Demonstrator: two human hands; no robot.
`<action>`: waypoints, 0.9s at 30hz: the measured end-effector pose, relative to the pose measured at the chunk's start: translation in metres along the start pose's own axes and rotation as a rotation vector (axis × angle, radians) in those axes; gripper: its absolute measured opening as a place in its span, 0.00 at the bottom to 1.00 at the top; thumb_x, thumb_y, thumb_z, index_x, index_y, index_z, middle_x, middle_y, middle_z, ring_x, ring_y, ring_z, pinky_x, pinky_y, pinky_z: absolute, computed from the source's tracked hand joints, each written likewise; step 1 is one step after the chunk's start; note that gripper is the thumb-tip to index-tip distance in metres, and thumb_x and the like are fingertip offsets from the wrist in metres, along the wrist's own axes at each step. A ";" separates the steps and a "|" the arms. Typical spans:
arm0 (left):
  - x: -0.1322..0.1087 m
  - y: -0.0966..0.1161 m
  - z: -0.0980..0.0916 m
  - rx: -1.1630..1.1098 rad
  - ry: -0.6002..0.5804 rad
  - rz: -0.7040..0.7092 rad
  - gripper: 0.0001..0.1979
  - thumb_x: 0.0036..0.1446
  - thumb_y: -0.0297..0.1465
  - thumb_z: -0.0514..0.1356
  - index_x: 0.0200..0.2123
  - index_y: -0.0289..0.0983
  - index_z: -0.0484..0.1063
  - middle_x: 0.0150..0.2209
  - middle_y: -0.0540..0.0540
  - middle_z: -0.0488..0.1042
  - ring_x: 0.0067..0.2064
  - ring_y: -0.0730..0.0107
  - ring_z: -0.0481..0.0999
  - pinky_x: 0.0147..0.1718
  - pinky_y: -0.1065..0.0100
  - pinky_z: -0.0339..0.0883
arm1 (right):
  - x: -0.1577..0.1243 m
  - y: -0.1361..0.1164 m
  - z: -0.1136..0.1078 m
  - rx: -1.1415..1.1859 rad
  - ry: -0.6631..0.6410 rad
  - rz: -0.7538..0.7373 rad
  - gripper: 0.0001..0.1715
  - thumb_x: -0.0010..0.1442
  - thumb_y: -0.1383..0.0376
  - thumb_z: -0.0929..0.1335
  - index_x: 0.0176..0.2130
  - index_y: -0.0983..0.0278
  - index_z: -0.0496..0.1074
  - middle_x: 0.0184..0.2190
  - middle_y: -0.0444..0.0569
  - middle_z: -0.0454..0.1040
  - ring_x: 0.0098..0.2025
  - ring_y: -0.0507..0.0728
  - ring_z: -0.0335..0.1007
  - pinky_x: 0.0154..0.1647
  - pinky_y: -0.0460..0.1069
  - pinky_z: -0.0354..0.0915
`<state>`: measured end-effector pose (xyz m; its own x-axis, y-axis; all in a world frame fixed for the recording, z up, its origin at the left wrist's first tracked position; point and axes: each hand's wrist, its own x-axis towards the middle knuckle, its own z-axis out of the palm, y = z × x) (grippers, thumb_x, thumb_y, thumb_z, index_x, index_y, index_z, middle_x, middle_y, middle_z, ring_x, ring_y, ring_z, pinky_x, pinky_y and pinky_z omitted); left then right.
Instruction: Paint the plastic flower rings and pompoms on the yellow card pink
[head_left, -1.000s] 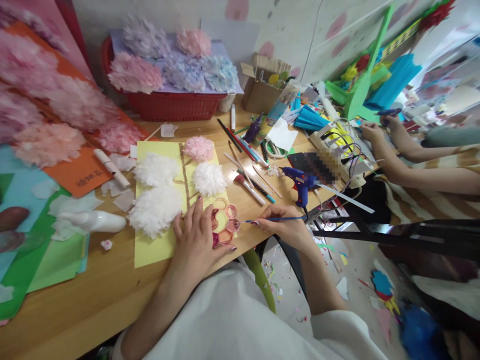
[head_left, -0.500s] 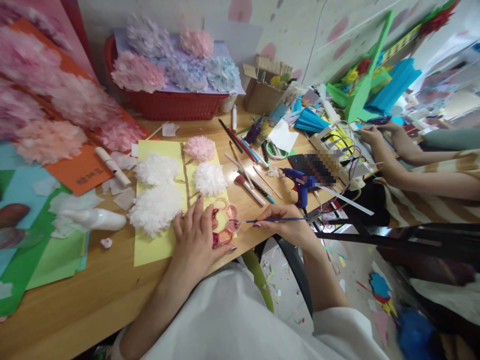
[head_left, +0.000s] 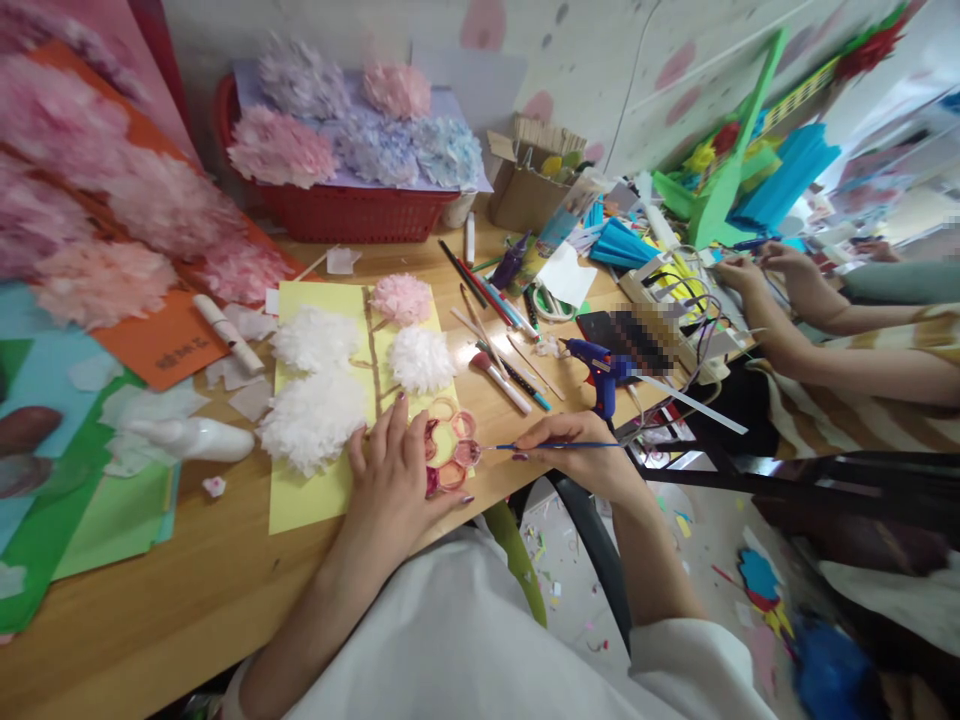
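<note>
My left hand [head_left: 390, 475] lies flat with fingers spread on the yellow sheet [head_left: 300, 505]. Its index finger and thumb rest against the left side of a clear, flower-shaped paint palette [head_left: 466, 425] with red and pink stains in its wells. In my right hand [head_left: 577, 455], a thin blue paintbrush [head_left: 547, 444] is pinched between the fingers, its tip at the palette's right well. White tissue-paper pompoms [head_left: 311, 420] and a pink pompom [head_left: 403, 298] sit on the sheet along a brown painted branch [head_left: 373, 350].
A blue glue gun [head_left: 600, 370] stands right of several pens and brushes [head_left: 499, 380]. Left lies a white bottle [head_left: 199, 438]. A red basket [head_left: 360, 215] with pompoms is behind. At right, a co-worker's hands [head_left: 772, 270] work beyond a power strip [head_left: 675, 290].
The brush and my right hand have shifted very slightly to the right and down. My left hand stays in place against the palette.
</note>
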<state>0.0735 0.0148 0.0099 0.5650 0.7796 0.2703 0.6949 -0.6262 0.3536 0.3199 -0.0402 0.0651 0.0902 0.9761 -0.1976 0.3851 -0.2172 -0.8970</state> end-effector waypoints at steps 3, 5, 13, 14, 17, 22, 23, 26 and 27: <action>0.000 0.000 0.000 0.004 -0.009 -0.012 0.47 0.46 0.47 0.72 0.60 0.25 0.60 0.65 0.17 0.61 0.64 0.32 0.63 0.60 0.36 0.53 | -0.001 0.001 0.000 0.041 -0.016 0.009 0.03 0.53 0.65 0.76 0.30 0.62 0.83 0.31 0.50 0.84 0.34 0.57 0.81 0.36 0.49 0.74; 0.000 0.001 0.000 0.001 -0.027 -0.020 0.45 0.47 0.47 0.71 0.60 0.25 0.61 0.65 0.17 0.61 0.65 0.32 0.63 0.60 0.36 0.53 | -0.001 0.002 0.000 0.073 -0.028 0.004 0.03 0.54 0.65 0.75 0.29 0.62 0.82 0.32 0.50 0.84 0.35 0.57 0.81 0.37 0.49 0.75; 0.001 0.002 0.000 -0.006 -0.050 -0.045 0.44 0.49 0.47 0.70 0.60 0.26 0.61 0.65 0.17 0.60 0.65 0.33 0.63 0.61 0.35 0.52 | -0.002 0.004 -0.003 0.073 -0.039 -0.018 0.04 0.54 0.64 0.76 0.29 0.61 0.82 0.32 0.50 0.84 0.35 0.58 0.82 0.38 0.50 0.77; 0.001 0.001 0.000 -0.010 -0.048 -0.045 0.43 0.49 0.47 0.70 0.60 0.26 0.61 0.65 0.17 0.60 0.65 0.33 0.63 0.61 0.35 0.51 | -0.002 0.005 -0.003 0.072 -0.038 -0.019 0.05 0.55 0.63 0.76 0.29 0.61 0.82 0.32 0.50 0.84 0.35 0.58 0.82 0.39 0.51 0.77; 0.000 0.001 0.002 -0.019 -0.040 -0.045 0.43 0.50 0.48 0.69 0.60 0.27 0.61 0.65 0.18 0.61 0.65 0.33 0.63 0.61 0.35 0.51 | -0.003 0.004 -0.003 0.058 -0.034 -0.015 0.08 0.55 0.60 0.76 0.29 0.61 0.82 0.31 0.51 0.84 0.35 0.58 0.82 0.38 0.51 0.77; 0.000 0.001 0.001 -0.001 -0.028 -0.036 0.42 0.50 0.49 0.68 0.60 0.28 0.62 0.65 0.18 0.61 0.65 0.34 0.64 0.60 0.36 0.53 | -0.006 -0.010 -0.004 0.007 -0.031 -0.050 0.09 0.58 0.58 0.75 0.33 0.62 0.81 0.33 0.50 0.83 0.36 0.56 0.81 0.40 0.50 0.76; 0.000 0.001 0.001 0.003 -0.025 -0.032 0.42 0.50 0.49 0.68 0.60 0.27 0.62 0.65 0.18 0.62 0.64 0.33 0.64 0.60 0.36 0.53 | -0.007 -0.014 -0.004 -0.017 -0.035 -0.069 0.10 0.59 0.58 0.75 0.34 0.62 0.81 0.33 0.50 0.83 0.36 0.56 0.80 0.40 0.49 0.76; 0.001 0.000 0.001 0.004 -0.011 -0.018 0.43 0.51 0.49 0.68 0.60 0.26 0.62 0.64 0.17 0.62 0.64 0.33 0.64 0.59 0.36 0.54 | -0.010 -0.026 -0.003 -0.067 -0.041 -0.102 0.16 0.64 0.53 0.71 0.37 0.63 0.80 0.33 0.51 0.82 0.35 0.56 0.80 0.38 0.49 0.75; 0.001 0.000 0.001 0.001 -0.007 -0.015 0.43 0.51 0.50 0.68 0.60 0.26 0.62 0.65 0.17 0.62 0.64 0.33 0.64 0.59 0.36 0.54 | -0.011 -0.029 -0.002 -0.080 -0.030 -0.107 0.18 0.65 0.51 0.69 0.37 0.63 0.80 0.33 0.52 0.82 0.35 0.56 0.80 0.37 0.49 0.75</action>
<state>0.0742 0.0151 0.0095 0.5574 0.7890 0.2586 0.7039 -0.6142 0.3568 0.3093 -0.0442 0.0936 0.0180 0.9931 -0.1156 0.4632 -0.1107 -0.8793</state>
